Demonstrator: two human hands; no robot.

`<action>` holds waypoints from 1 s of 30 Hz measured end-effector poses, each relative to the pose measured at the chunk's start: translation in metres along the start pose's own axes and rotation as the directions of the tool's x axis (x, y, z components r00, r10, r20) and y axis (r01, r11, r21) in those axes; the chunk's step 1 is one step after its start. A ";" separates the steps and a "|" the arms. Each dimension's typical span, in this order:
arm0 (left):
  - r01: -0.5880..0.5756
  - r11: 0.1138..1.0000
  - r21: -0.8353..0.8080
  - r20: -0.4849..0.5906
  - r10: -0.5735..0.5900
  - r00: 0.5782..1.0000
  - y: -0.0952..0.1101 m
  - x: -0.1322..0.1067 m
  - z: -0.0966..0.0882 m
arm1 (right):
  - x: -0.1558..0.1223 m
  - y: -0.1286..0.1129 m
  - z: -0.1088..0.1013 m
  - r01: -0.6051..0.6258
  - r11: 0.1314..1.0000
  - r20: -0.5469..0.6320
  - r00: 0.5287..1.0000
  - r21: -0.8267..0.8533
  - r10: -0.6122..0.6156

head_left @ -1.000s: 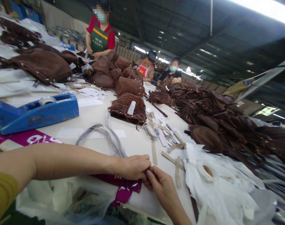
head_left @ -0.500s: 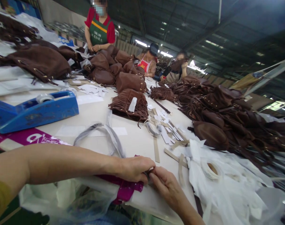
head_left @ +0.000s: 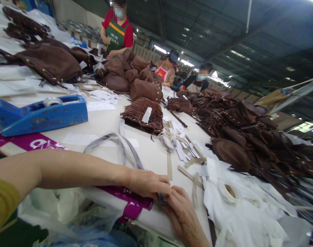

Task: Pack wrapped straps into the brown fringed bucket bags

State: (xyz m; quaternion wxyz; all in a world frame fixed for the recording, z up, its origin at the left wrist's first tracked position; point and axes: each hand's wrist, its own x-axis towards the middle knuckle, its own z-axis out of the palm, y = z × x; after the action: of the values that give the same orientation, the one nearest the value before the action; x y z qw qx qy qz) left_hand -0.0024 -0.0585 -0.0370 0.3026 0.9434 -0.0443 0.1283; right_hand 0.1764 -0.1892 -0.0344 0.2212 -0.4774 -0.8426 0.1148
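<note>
At the near table edge, my left hand (head_left: 150,183) and my right hand (head_left: 182,207) meet with their fingers closed together. Between the fingertips shows a short piece of a grey strap (head_left: 132,151), dark and shiny there. The strap looks wrapped in thin clear film and loops over the white tabletop behind my left hand. Its very end is hidden by my fingers. Purple printed tape (head_left: 132,210) runs along the table edge under my left wrist.
A blue tape dispenser (head_left: 43,115) stands at left. Ahead lies a fringed brown bag (head_left: 143,115), with brown bags (head_left: 239,123) heaped at right. Paper strips (head_left: 181,145) and white wrapping sheets (head_left: 239,209) with a roll lie nearer. Several people work across the table.
Both hands have shifted slightly lower, and my right fingers now curl closer over the strap beside my left. The view has tilted a little. A far co-worker has lowered a raised hand.
</note>
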 end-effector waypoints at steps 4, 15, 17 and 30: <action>-0.007 1.000 0.029 0.026 0.006 1.000 0.000 0.001 -0.003 | -0.008 0.007 0.008 -0.027 0.988 -0.113 0.994 -0.155 0.009; 0.073 0.893 0.443 0.030 -0.096 0.995 0.023 0.019 0.010 | -0.015 0.004 0.000 -0.024 0.844 -0.179 0.980 -0.536 -0.086; 0.184 0.882 0.434 -0.048 -0.181 0.982 0.029 0.020 0.022 | -0.017 -0.002 0.008 -0.056 0.882 -0.231 0.971 -0.469 -0.061; 0.264 0.964 -0.009 -0.031 -0.264 0.964 0.011 0.018 -0.001 | 0.003 0.003 -0.006 -0.241 0.970 -0.037 0.970 0.026 0.242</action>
State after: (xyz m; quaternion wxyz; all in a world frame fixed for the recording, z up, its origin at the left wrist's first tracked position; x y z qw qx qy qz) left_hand 0.0126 -0.0673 -0.0250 0.3198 0.9380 0.0865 0.1019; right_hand 0.1801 -0.1851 -0.0297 0.2276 -0.5763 -0.7723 0.1401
